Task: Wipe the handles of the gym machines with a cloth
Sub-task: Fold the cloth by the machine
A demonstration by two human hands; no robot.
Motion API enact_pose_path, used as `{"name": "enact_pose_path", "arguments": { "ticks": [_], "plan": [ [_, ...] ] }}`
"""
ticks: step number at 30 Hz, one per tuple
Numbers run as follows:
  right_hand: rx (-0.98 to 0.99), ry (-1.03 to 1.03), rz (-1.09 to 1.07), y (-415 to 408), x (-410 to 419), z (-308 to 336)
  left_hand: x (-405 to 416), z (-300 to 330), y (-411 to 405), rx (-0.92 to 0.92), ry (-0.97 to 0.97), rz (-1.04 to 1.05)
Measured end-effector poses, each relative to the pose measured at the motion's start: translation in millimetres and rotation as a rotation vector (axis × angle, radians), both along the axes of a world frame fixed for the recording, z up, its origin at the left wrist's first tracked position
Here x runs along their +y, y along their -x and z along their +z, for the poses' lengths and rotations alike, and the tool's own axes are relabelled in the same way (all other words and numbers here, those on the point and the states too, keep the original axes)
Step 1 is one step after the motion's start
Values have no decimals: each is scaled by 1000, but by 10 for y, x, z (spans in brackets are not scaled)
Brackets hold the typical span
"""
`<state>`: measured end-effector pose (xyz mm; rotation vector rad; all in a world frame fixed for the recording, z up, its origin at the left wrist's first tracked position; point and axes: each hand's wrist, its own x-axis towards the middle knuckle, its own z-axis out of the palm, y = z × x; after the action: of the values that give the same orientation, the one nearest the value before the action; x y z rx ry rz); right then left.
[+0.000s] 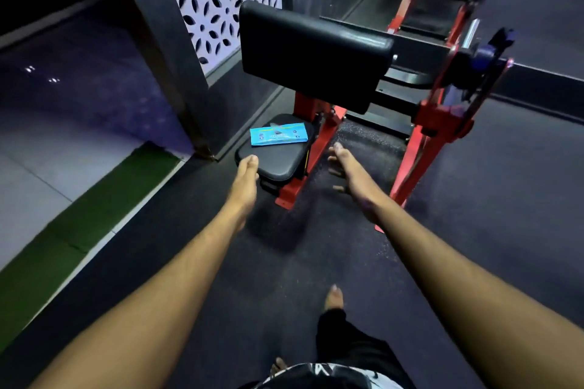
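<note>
Both arms are reaching forward toward the red-framed gym machine with black padding (316, 50). Left hand (245, 174) is hovering at the near edge of the small black padded seat (278, 161), fingers straight and together, gripping nothing. Right hand (343, 164) is blurred, fingers spread loose, also gripping nothing, out over the dark speckled rubber floor (284, 262). A flat light-blue rectangular packet (278, 134) is lying on the seat, likely parked there within easy reach; probably the wipes or cloth pack, but print is too small to read. No loose cloth is showing anywhere. The machine's handles aren't clearly visible, so wiping looks not yet started; left hand seems headed for the packet.
</note>
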<state>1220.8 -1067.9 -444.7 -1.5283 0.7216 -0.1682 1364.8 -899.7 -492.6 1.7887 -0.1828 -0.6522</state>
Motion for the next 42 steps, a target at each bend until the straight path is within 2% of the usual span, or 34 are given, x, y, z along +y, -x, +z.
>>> {"name": "enact_pose_path", "arguments": {
  "ticks": [7,10,16,20,27,34,42],
  "plan": [
    [104,118,171,-1088,-777,-754,-718,-469,-980,20,-159,-49],
    [158,125,230,-1493,-1027,-920,-920,-550,-1343,23,-257,-71],
    [233,182,402,-2376,-1489,-1110,-1326,-790,-2102,28,-336,-43],
    [319,212,438,-2928,-1732,-1331,-1587,-1106,-2518,67,-412,-112],
    [504,294,512,-3638,-1915,-1833,-2060,-1781,-3307,47,-558,-372],
    [600,302,520,-4027,-1943,-2276,-2286,-2336,-3861,-15,-742,-652],
    [565,352,745,-4372,-2258,-2494,-2481,-2557,-4022,-266,-870,-995]
  ]
}}
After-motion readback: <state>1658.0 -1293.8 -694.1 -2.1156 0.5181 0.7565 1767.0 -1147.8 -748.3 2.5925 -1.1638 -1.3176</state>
